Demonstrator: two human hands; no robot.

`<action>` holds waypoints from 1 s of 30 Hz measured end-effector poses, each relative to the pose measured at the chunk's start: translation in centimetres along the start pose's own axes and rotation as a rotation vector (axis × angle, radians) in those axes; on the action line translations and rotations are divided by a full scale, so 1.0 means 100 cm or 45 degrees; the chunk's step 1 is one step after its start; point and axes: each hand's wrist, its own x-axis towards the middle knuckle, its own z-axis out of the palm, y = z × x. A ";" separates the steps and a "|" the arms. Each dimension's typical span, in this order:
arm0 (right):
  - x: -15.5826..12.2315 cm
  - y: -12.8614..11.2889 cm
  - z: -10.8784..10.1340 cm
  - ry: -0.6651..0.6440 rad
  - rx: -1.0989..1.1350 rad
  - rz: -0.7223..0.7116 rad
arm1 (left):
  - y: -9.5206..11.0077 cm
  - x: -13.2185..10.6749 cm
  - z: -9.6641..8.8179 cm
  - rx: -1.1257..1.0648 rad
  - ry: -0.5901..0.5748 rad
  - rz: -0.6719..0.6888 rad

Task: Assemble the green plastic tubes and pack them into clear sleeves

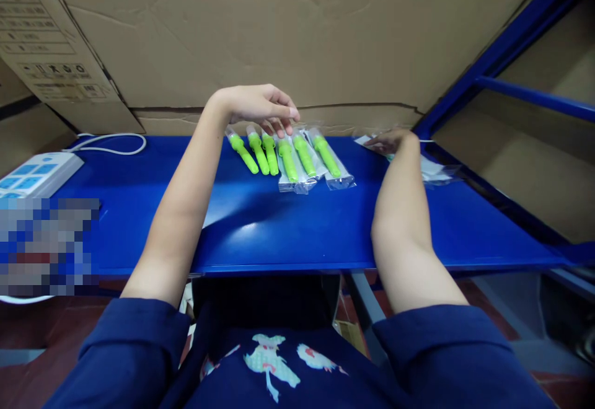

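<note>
Several bright green pen-shaped items with clear caps lie in a row on the blue table. On the left side are loose ones, such as this green pen-shaped item (244, 155); those on the right lie on or in clear plastic bags, like this bagged green item (328, 156). My left hand (267, 108) hovers over the caps in the middle of the row, fingers bent downward and apart, with nothing visible in them. Farther right, my right hand (393, 140) pinches the edge of a clear plastic bag (365, 140); its fingertips are partly hidden.
More flat plastic bags (437, 170) lie beneath and beside my right forearm. A white power strip (41, 173) with a looped cable sits at the left. Cardboard (316, 37) walls the back, and a blue metal frame (493, 62) rises on the right. One patch at left is pixelated.
</note>
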 end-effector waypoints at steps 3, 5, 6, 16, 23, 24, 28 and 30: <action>0.004 0.000 0.005 -0.137 -0.028 0.271 | 0.002 -0.001 0.002 0.002 0.010 -0.008; 0.006 0.002 0.005 -0.157 -0.049 0.364 | 0.002 -0.001 0.003 0.019 0.006 -0.009; 0.007 0.002 0.004 -0.149 -0.059 0.394 | 0.001 -0.001 0.003 0.026 0.013 -0.011; -0.020 -0.032 -0.027 -0.097 0.198 0.145 | -0.005 0.004 -0.003 0.054 0.048 -0.046; -0.063 -0.101 -0.051 0.117 0.375 -0.338 | -0.005 0.001 0.001 0.120 0.115 0.000; -0.069 -0.113 -0.049 0.091 0.406 -0.395 | -0.007 0.004 0.003 0.116 0.154 0.023; -0.088 -0.154 -0.030 0.009 0.458 -0.688 | -0.022 0.018 0.013 0.043 0.248 0.071; -0.092 -0.169 -0.018 -0.062 0.407 -0.727 | -0.031 0.024 0.017 -0.018 0.241 0.103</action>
